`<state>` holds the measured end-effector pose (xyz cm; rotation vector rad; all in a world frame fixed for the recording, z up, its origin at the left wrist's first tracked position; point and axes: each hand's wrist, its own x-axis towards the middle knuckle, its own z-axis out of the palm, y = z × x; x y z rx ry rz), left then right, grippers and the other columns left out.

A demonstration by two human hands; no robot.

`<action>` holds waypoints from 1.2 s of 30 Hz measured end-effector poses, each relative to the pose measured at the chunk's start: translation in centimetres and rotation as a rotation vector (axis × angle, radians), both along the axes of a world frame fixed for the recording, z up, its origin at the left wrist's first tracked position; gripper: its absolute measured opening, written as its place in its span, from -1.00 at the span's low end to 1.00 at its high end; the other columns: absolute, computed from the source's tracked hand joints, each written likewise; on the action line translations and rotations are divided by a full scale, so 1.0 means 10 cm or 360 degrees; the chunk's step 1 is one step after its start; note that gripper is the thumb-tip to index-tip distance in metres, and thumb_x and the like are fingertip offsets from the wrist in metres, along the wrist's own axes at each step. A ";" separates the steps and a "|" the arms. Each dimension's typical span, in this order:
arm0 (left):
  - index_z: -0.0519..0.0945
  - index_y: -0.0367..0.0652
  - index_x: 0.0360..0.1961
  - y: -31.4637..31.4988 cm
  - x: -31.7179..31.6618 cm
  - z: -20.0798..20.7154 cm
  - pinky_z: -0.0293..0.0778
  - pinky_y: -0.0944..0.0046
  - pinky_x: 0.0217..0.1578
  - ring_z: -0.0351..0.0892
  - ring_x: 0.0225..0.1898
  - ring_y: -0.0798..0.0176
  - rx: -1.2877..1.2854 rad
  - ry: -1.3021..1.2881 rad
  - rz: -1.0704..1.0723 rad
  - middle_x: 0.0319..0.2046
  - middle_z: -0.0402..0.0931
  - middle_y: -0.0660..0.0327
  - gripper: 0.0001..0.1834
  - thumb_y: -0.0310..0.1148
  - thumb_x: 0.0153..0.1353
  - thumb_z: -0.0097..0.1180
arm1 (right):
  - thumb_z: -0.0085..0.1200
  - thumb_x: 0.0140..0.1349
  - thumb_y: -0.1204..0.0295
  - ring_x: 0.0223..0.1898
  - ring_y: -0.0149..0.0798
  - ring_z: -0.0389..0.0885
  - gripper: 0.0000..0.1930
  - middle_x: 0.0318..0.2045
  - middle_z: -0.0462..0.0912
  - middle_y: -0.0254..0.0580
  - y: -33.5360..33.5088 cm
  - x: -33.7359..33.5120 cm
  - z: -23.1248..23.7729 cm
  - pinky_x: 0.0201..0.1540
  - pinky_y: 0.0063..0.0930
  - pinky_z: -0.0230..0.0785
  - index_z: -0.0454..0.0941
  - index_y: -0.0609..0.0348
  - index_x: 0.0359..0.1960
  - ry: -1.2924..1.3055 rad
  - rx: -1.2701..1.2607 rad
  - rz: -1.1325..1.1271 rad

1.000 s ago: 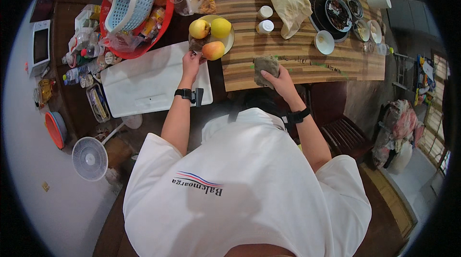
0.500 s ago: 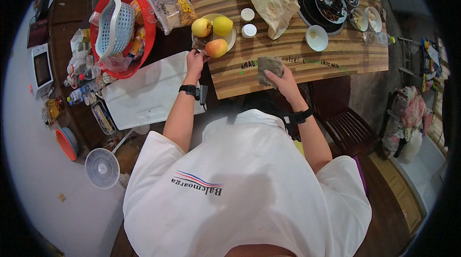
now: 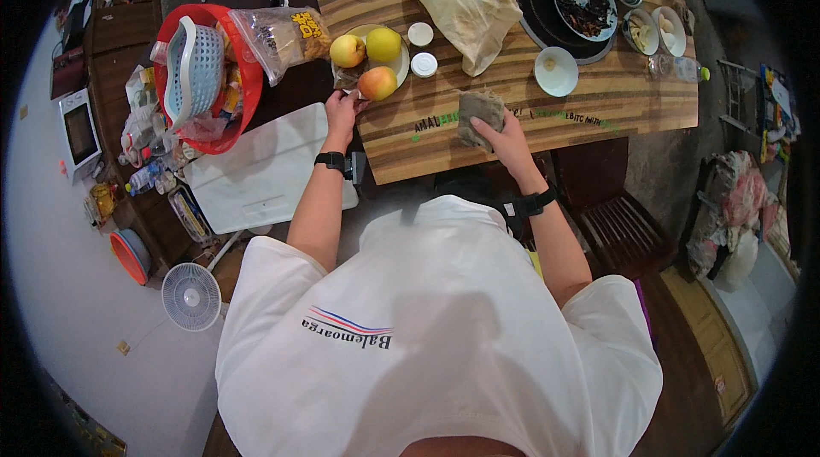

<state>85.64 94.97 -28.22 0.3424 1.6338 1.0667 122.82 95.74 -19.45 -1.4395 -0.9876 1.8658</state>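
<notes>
My right hand (image 3: 510,143) grips a folded grey-brown cloth (image 3: 478,119) that lies flat over printed lettering near the front edge of the striped wooden table. At the table's left end, my left hand (image 3: 343,108) has its fingers drawn together at the near rim of a pale plate (image 3: 398,61). What those fingers pinch is hidden. On the plate sit a red-yellow apple (image 3: 377,83) and two yellowish fruits (image 3: 383,44), with a dark, crumpled wrapper (image 3: 346,77) beside them. Two small white-capped containers (image 3: 424,65) stand right of the plate.
A cream cloth (image 3: 461,4) spreads across the table's middle. Beyond it are a white bowl (image 3: 556,72), dishes of food, and a clear bottle (image 3: 685,69). To the left are a red basin (image 3: 254,90), a snack bag (image 3: 286,38) and a white board (image 3: 256,171). A chair (image 3: 611,201) stands right.
The view has shifted slightly. My right hand has slid the grey-brown cloth a little to the right along the table, uncovering more lettering on its left. My left hand stays by the plate.
</notes>
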 end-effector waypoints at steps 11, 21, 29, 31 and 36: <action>0.50 -0.34 -0.22 0.06 -0.01 0.03 0.77 0.20 -0.06 0.77 -0.15 0.12 -0.0134 0.0015 -0.0034 -0.16 0.65 0.06 -0.75 -0.34 0.52 0.17 | 0.33 0.36 0.31 0.05 -0.25 0.69 -0.52 0.06 0.75 -0.08 0.13 0.15 -0.15 0.18 -0.34 0.51 0.56 0.37 0.19 0.0009 0.0100 0.0030; 0.60 -0.27 -0.06 -0.29 -0.17 0.09 0.70 0.31 -0.13 0.78 -0.18 0.22 -0.0247 0.0037 -0.0161 -0.16 0.74 0.07 -0.60 -0.07 0.51 0.21 | 0.35 0.32 0.33 0.04 -0.23 0.70 -0.50 0.03 0.76 -0.06 -0.01 0.25 -0.45 0.17 -0.31 0.52 0.56 0.35 0.22 -0.0102 0.0157 0.0082; 0.63 -0.24 0.02 -0.65 -0.26 0.24 0.67 0.33 -0.10 0.72 -0.18 0.33 -0.0067 0.0036 -0.0414 -0.16 0.72 0.15 -0.63 -0.10 0.53 0.19 | 0.46 0.23 0.23 0.01 -0.20 0.73 -0.45 0.00 0.77 -0.06 -0.55 -0.08 -0.43 0.09 -0.28 0.56 0.61 0.30 0.16 -0.0420 0.0273 0.0177; 0.63 -0.24 0.02 -0.72 -0.27 0.28 0.67 0.32 -0.11 0.71 -0.19 0.34 0.0022 0.0047 -0.0480 -0.16 0.72 0.15 -0.64 -0.11 0.52 0.19 | 0.45 0.20 0.28 0.00 -0.12 0.75 -0.50 -0.03 0.78 -0.01 -0.72 -0.25 -0.36 0.09 -0.25 0.56 0.63 0.22 0.12 -0.0543 0.0425 0.0269; 0.63 -0.26 -0.04 -0.94 -0.26 0.40 0.67 0.35 -0.18 0.72 -0.26 0.36 0.0092 -0.0039 -0.0581 -0.23 0.74 0.17 -0.66 -0.15 0.51 0.20 | 0.32 0.15 0.45 0.05 0.14 0.69 -0.53 -0.01 0.74 0.02 -1.06 -0.81 -0.29 0.09 -0.07 0.55 0.62 0.11 0.15 -0.0970 0.0909 0.0695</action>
